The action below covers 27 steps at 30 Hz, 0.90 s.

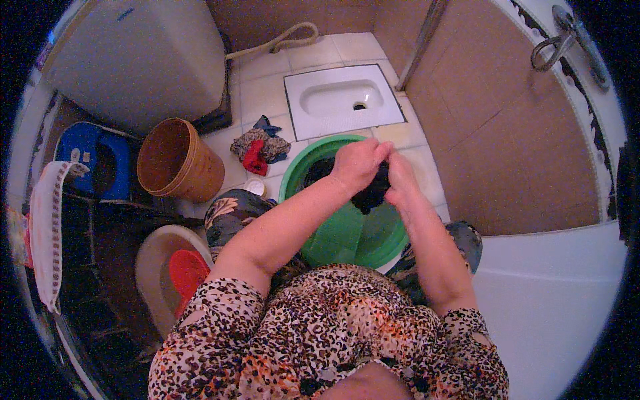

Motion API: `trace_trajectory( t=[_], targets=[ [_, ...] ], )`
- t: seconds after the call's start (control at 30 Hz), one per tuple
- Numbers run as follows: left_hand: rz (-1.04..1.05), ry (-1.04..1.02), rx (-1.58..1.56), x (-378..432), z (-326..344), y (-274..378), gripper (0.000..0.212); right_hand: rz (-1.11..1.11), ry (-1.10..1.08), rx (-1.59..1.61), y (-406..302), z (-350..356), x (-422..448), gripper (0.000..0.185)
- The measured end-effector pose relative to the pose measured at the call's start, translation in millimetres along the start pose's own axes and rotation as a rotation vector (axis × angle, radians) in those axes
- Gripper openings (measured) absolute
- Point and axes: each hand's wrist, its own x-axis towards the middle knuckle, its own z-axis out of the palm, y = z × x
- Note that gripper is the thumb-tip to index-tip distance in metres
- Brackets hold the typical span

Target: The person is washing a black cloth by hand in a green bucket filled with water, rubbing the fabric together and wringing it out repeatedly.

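Note:
My left hand [356, 162] and my right hand [401, 175] meet over a round green plastic basin [295, 177]. Between them they grip a bunched black cloth [371, 194], which looks wet and hangs down over the basin. Fingers of both hands touch at the top of the cloth, and parts of it are hidden behind them. More dark fabric shows inside the basin, left of my hands. Its near part seems to hold water [337, 232]. My knees, in dark patterned trousers [232, 212], stand on either side of it.
Beyond the basin is a white squat toilet [345, 122] set in floor tiles. Left lie crumpled clothes [260, 142], a brown bucket [200, 165] and a beige tub [150, 260] with a red plastic scoop [187, 272]. A white bathtub [545, 290] borders the right; a hose [295, 42] lies behind.

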Motion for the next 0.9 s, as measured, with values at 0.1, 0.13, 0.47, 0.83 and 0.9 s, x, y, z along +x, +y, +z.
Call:
trace_trajectory(
  t=[0.1,0.13,0.47,0.83,0.9],
  targets=[
    [-0.135,-0.141,-0.08,-3,4,12,0.046,-0.194,-0.048,-0.051,-14,-39,11,0.031],
    [-0.023,-0.236,-0.094,-6,0,12,0.045,-0.124,0.124,-0.167,-25,-23,-3,0.032],
    [-0.253,-0.149,-1.3,7,-57,16,0.015,-0.209,-0.486,-1.134,-29,-63,-2,0.039],
    [0.043,0.284,-0.52,0,5,-12,0.023,-0.2,-0.327,0.189,-21,-32,-5,0.061],
    [0.086,0.062,-0.266,-28,18,33,0.016,0.035,-0.167,0.246,-3,-42,12,0.056]
  ],
)
